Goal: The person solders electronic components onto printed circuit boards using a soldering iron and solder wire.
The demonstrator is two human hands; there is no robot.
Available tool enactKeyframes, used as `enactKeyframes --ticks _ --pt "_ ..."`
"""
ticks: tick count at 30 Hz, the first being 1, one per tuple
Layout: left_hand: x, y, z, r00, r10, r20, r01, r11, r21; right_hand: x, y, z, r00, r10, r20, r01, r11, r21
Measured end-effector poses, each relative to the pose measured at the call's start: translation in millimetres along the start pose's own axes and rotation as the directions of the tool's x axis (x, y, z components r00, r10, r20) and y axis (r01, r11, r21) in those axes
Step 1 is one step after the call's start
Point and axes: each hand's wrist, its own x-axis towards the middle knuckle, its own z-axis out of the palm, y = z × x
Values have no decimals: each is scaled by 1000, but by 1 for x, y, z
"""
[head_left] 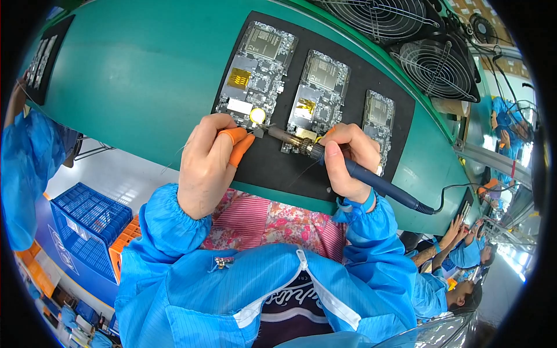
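Observation:
My right hand [353,155] grips a soldering iron [386,188] with a dark blue handle, its metal tip pointing left to the near end of the leftmost circuit board [268,72]. Beside that tip sits a bright round yellow part [257,115] on the board. My left hand [204,155], orange finger cots on two fingers, is closed at the same board end; what its fingertips hold is too small to name. A second circuit board [333,95] lies partly behind the iron. My right hand partly covers a third circuit board [380,110].
The boards lie on a black mat [261,169] on a green table [145,75]. Two black fans [438,69] stand beyond its far edge. A blue crate [93,211] is at lower left. Other people in blue work at the left and right. The iron's cord [449,191] trails right.

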Motion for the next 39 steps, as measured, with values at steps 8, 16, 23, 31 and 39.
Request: enactKeyframes --ticks 8,16,23,31,39 --pt "2 -2 -13 999 -29 -28 29 1000 -2 1 0 0 1000 -17 6 17 1000 12" --pt "-3 -3 -35 994 -104 -24 104 995 -4 -3 -6 -7 997 22 -74 -15 995 94" --pt "-5 1 -30 994 -101 41 100 995 25 -1 1 0 995 -97 -28 98 995 28" --pt "-5 0 -25 997 -58 50 55 997 57 1 -2 4 998 -62 15 62 998 9" --pt "-3 3 -24 996 -56 68 52 997 55 3 -4 5 996 -79 40 79 997 -17"
